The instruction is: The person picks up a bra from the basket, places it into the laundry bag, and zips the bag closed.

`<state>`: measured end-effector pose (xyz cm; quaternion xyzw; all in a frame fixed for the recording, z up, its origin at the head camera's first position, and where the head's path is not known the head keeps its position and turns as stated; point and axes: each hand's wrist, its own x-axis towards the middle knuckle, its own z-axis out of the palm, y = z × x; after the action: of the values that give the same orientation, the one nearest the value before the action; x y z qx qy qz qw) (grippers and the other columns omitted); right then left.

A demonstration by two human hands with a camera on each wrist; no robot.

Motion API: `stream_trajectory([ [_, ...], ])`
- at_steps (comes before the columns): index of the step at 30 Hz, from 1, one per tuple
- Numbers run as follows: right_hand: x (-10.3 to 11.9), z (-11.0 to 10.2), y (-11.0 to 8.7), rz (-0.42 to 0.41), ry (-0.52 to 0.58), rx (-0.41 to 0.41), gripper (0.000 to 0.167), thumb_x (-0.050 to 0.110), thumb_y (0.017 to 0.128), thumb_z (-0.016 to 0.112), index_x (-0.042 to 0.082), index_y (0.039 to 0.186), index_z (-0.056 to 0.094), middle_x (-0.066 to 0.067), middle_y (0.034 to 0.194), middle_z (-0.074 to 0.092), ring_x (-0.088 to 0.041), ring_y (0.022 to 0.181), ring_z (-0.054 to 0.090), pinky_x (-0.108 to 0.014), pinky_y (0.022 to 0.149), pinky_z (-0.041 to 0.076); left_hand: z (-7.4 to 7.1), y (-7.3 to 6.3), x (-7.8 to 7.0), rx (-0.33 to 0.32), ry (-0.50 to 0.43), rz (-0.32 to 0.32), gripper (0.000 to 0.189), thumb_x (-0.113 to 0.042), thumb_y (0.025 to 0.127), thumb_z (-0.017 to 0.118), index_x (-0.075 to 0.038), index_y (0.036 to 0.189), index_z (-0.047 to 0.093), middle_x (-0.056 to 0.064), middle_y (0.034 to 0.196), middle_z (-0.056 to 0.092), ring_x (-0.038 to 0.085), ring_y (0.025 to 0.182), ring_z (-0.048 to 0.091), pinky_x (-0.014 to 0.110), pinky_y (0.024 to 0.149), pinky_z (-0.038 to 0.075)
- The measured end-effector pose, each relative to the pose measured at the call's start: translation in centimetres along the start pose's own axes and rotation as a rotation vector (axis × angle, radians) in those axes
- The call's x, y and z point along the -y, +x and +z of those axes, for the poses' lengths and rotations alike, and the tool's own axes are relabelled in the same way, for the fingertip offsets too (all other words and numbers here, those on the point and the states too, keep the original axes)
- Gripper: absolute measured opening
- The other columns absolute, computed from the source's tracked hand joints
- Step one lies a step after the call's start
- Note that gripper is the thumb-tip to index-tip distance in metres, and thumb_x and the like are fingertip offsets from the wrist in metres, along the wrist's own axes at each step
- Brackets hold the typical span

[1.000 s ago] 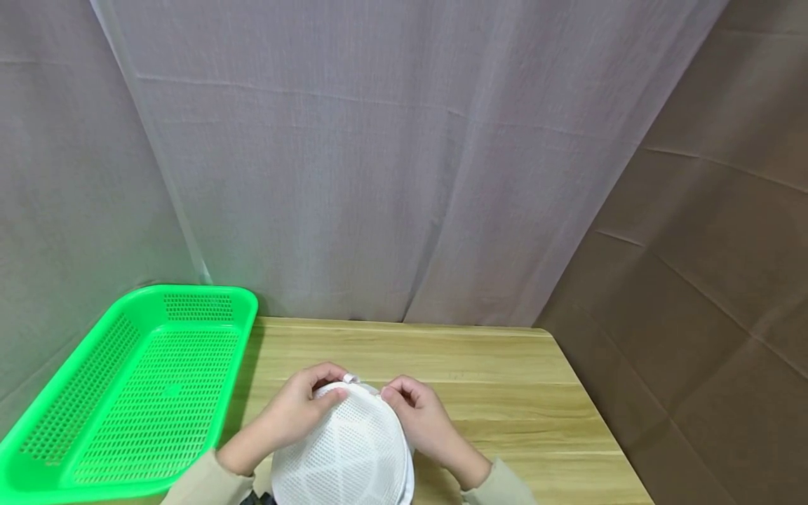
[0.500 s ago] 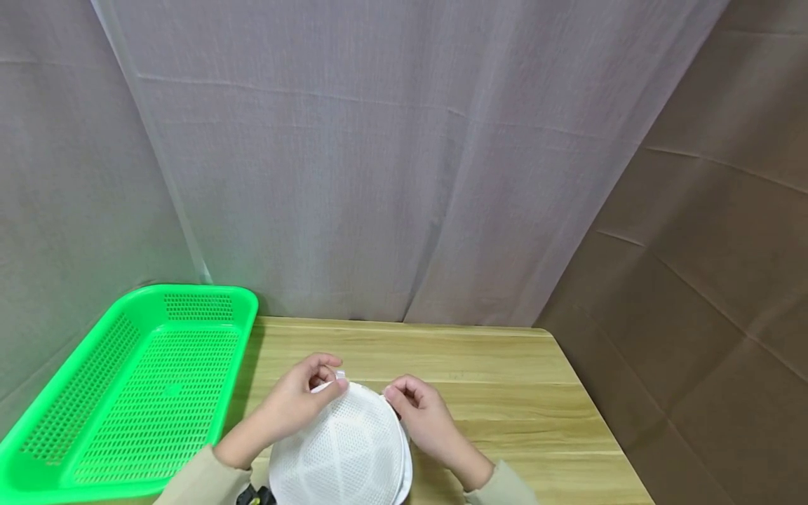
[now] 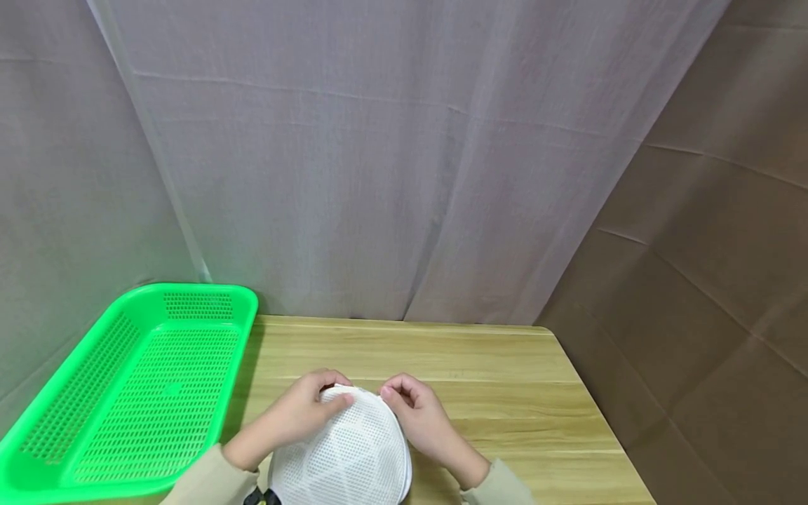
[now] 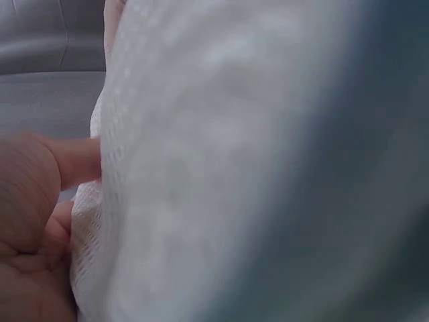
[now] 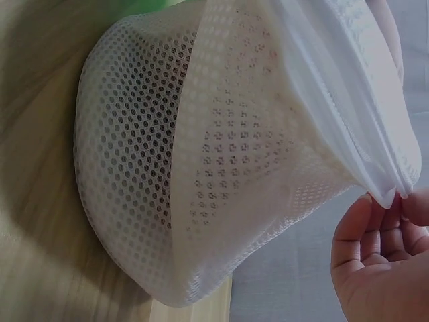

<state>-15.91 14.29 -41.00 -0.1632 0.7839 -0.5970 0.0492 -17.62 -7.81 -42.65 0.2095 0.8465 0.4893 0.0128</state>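
Saw L hand (image 3: 308,415) pinch mesh bag (image 3: 353,452) nr its edge, R hand (image 3: 424,422) its zip end (image 5: 385,196); imo best was edge taut, zip sides level, slow pull.

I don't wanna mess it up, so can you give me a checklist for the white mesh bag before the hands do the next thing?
1. Left hand grips the white mesh bag: ok, thumb on its upper edge.
2. Right hand pinches the bag's edge: ok.
3. Zip fully closed: cannot tell, fingers cover part of the edge.
4. Bag resting on the wooden table: cannot tell, its contact is unclear.
5. Green basket apart from the bag: ok, it sits off to the left.
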Motion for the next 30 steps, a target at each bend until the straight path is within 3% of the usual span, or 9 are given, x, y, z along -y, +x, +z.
stream_trajectory([
  [7, -0.2, 0.0, 0.0, -0.014, -0.053, 0.001, 0.011, 0.006, 0.098, 0.054, 0.0, 0.093, 0.062, -0.007, 0.085, 0.061, -0.013, 0.075, 0.056, -0.024, 0.065, 0.048, 0.2, -0.1, 0.1, -0.03, -0.006, -0.013, 0.005, -0.019, 0.09, 0.069, -0.014, 0.093, 0.067, -0.003, 0.093, 0.062, 0.015, 0.089, 0.057, 0.037, 0.081, 0.048],
  [18, -3.7, -0.2, 0.6, -0.024, -0.039, -0.055, 0.014, 0.017, 0.097, 0.058, 0.005, 0.09, 0.062, -0.003, 0.079, 0.06, -0.012, 0.073, 0.057, -0.026, 0.066, 0.051, -0.4, -0.1, 0.7, -0.098, -0.052, -0.088, 0.004, -0.018, 0.09, 0.069, -0.015, 0.092, 0.066, -0.004, 0.089, 0.064, 0.014, 0.086, 0.057, 0.035, 0.08, 0.046],
  [30, -2.4, -0.5, 0.0, 0.013, -0.047, -0.031, 0.012, 0.007, 0.098, 0.054, -0.002, 0.098, 0.062, -0.007, 0.085, 0.064, -0.013, 0.073, 0.059, -0.033, 0.067, 0.054, -0.7, -0.3, 1.2, -0.134, -0.082, -0.134, 0.004, -0.016, 0.091, 0.067, -0.013, 0.094, 0.066, -0.003, 0.086, 0.064, 0.014, 0.081, 0.057, 0.033, 0.077, 0.046],
])
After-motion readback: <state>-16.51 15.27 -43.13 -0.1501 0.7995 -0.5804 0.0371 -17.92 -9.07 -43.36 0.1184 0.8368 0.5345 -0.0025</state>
